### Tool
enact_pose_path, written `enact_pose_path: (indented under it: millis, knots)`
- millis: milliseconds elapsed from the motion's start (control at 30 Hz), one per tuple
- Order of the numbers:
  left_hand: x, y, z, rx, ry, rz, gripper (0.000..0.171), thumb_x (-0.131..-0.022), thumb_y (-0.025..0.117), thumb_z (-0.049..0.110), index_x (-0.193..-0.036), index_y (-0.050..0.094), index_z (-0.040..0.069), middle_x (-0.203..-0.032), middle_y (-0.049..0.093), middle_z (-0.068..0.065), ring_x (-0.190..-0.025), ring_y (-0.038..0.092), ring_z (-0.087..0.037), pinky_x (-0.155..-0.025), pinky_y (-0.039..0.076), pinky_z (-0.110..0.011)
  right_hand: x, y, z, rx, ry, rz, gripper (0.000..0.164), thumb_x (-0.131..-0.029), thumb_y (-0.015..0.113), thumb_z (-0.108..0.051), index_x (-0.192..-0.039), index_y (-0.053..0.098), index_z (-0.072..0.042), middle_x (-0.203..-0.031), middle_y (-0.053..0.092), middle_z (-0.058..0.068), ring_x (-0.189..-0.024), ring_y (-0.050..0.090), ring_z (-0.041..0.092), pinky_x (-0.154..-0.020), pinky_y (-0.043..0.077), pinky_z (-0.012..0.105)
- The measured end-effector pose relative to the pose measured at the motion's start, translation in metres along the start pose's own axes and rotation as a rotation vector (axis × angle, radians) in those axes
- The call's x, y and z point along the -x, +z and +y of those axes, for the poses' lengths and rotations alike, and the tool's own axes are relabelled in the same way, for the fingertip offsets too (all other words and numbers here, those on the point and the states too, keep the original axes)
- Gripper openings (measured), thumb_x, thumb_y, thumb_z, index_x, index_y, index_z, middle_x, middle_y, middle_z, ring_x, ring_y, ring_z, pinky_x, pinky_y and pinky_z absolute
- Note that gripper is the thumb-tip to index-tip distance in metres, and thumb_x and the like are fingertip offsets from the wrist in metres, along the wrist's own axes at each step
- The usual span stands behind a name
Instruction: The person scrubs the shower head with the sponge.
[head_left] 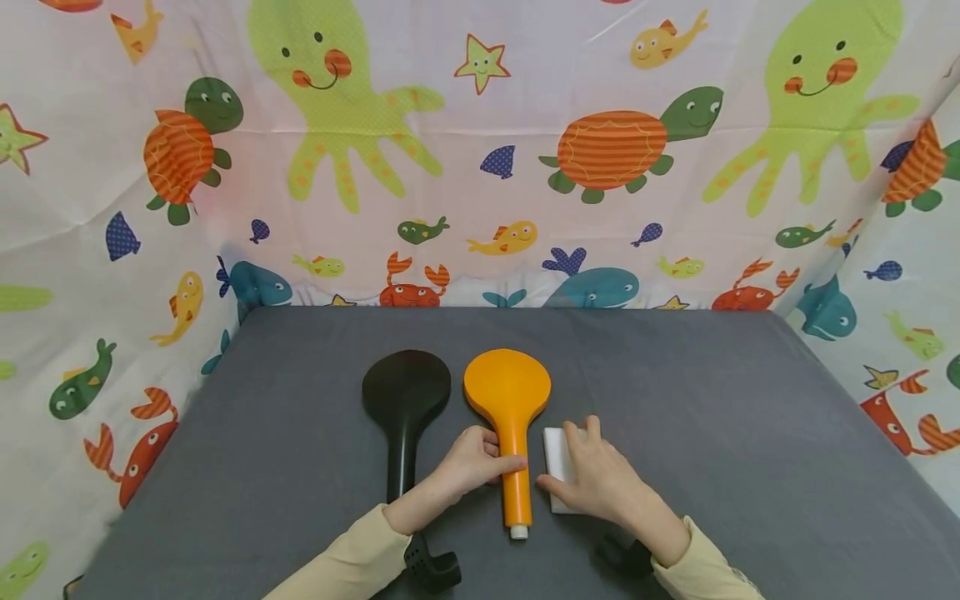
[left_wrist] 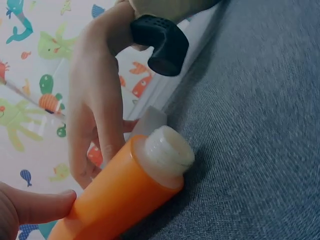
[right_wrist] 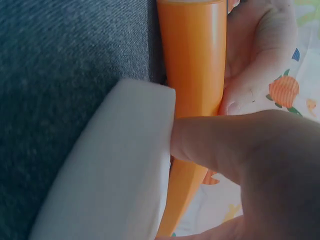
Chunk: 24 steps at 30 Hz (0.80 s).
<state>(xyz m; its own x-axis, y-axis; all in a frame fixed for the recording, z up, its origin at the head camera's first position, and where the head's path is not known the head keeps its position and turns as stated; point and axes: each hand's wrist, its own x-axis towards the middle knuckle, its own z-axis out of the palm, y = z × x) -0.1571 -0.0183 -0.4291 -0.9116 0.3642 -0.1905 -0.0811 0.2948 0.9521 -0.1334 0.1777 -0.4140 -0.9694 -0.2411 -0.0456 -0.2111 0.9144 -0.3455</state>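
Observation:
An orange paddle-shaped object [head_left: 507, 385] with a round flat head lies on the grey cloth, its handle towards me. From the handle's near end sticks out a whitish threaded neck [left_wrist: 170, 150]. My left hand [head_left: 468, 461] holds the handle from the left, thumb across its top and fingers curled at its side. Just to the right, a white block [head_left: 557, 457] with rounded edges lies under my right hand [head_left: 606, 477]. The right thumb [right_wrist: 205, 142] presses the block's side facing the orange handle; the other fingers reach over the block, their grip partly hidden.
A black paddle-shaped object [head_left: 406, 387] lies left of the orange one, its lower handle behind my left forearm. Black wrist-camera mounts [head_left: 433, 569] hang below both wrists. A curtain [head_left: 480, 183] printed with sea animals stands behind and beside the grey-covered table [head_left: 300, 400].

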Motion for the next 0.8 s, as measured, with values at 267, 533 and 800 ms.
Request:
enact_pose_path:
  millis: [267, 533, 800]
  knots:
    - [-0.004, -0.001, 0.000, 0.053, -0.045, -0.021, 0.027, -0.079, 0.073, 0.011, -0.092, 0.059, -0.009, -0.077, 0.060, -0.009, -0.067, 0.059, -0.015, -0.065, 0.054, -0.031, 0.001, -0.008, 0.003, -0.037, 0.015, -0.013, 0.069, -0.079, 0.070, -0.030, -0.132, 0.041, 0.005, -0.122, 0.033, 0.030, -0.071, 0.050, 0.026, -0.056, 0.047, 0.032]
    - [0.002, 0.001, 0.004, 0.179, -0.005, -0.113, 0.038, -0.082, 0.068, 0.004, -0.112, 0.049, -0.012, -0.092, 0.057, -0.013, -0.080, 0.065, -0.026, -0.073, 0.054, -0.035, 0.001, -0.043, 0.008, -0.045, -0.064, 0.277, 0.065, -0.081, 0.066, -0.023, -0.138, 0.041, -0.003, -0.115, 0.033, 0.023, -0.085, 0.047, 0.032, -0.057, 0.049, 0.033]
    - [0.008, 0.000, 0.014, 0.169, 0.156, -0.148, 0.044, -0.083, 0.067, 0.004, -0.119, 0.045, -0.008, -0.103, 0.055, -0.013, -0.088, 0.064, -0.027, -0.076, 0.053, -0.036, -0.014, -0.051, -0.007, 0.056, -0.546, 0.542, 0.041, -0.076, 0.072, -0.016, -0.114, 0.059, -0.009, -0.124, 0.048, 0.017, -0.102, 0.047, 0.034, -0.077, 0.043, 0.047]
